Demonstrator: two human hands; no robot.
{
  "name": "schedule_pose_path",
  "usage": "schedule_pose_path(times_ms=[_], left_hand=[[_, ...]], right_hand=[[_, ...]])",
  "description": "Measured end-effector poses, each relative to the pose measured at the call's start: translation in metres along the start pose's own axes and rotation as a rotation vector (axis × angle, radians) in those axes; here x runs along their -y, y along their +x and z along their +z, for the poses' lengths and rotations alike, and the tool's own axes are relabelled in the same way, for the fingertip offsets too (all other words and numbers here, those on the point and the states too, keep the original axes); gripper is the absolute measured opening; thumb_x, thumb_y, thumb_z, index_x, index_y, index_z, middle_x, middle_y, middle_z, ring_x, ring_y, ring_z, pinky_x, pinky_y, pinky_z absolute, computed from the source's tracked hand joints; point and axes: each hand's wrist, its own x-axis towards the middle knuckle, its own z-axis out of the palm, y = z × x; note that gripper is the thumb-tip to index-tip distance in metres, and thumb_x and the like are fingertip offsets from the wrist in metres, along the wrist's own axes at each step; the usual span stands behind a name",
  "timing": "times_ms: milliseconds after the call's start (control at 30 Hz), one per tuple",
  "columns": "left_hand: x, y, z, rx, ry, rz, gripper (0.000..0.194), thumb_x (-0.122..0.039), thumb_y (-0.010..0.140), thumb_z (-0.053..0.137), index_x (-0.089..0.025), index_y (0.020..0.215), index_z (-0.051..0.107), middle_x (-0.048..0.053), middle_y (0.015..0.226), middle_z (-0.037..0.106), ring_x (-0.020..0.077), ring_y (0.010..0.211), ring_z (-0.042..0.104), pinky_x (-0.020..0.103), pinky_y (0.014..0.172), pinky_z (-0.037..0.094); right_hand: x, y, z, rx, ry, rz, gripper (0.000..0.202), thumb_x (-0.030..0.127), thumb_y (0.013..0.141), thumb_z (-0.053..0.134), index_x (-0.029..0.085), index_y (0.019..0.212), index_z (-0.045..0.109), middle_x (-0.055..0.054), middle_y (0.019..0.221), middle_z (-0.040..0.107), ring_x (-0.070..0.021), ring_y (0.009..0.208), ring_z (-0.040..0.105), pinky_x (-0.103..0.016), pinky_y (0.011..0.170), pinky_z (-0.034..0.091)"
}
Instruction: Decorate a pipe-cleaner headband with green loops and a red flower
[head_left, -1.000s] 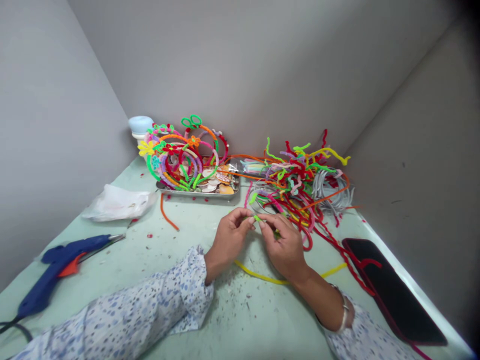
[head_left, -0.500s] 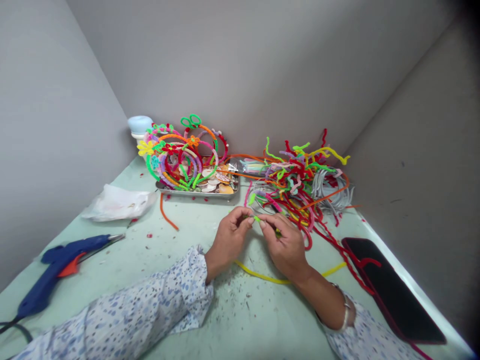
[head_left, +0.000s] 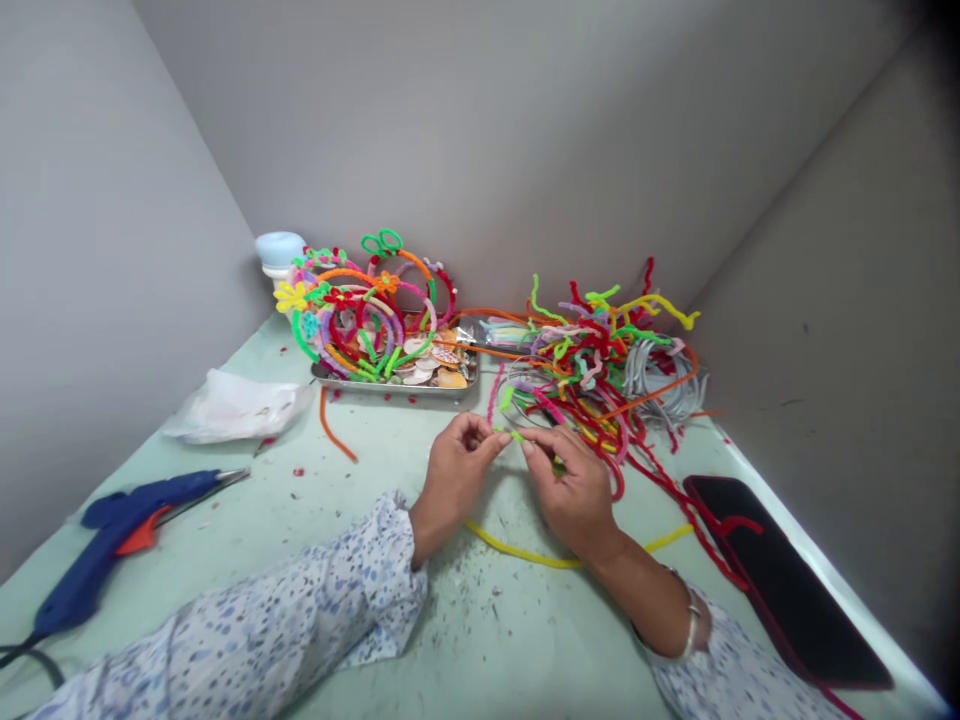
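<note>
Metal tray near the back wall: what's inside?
Inside the metal tray, flat pale and orange pieces show at right; fuzzy hoops mostly hide whatever lies at left.

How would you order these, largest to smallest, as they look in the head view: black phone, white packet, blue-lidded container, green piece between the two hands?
1. Black phone
2. White packet
3. Blue-lidded container, partly hidden
4. Green piece, only a bit showing

The single head-worn camera sits above the near side of the table [head_left: 517,650], facing forward and down. At close range, it centres the left hand [head_left: 456,475] and right hand [head_left: 574,495], with the grey wall [head_left: 480,150] spanning the far side. Vertical scale is compressed by a quarter.
</note>
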Motion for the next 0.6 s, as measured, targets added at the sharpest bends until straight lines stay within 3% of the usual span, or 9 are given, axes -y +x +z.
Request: schedule_pose_path(times_ms=[600], left_hand=[[-0.007,-0.0091,0.0008,-0.015,0.049,-0.072,0.019,-0.032,0.072,0.064,-0.013,0.075,0.065,-0.002,0.059,0.056,0.0088,0.052,0.044,0.021,0.05,0.035]], right_hand=[[-0.0015,0.0004,0.0014,0.049,-0.077,-0.061,0.015,0.018,0.085,0.054,0.021,0.094,0.065,-0.003,0.08,0.064,-0.0178,0.077,0.057,-0.034,0.073,0.047]])
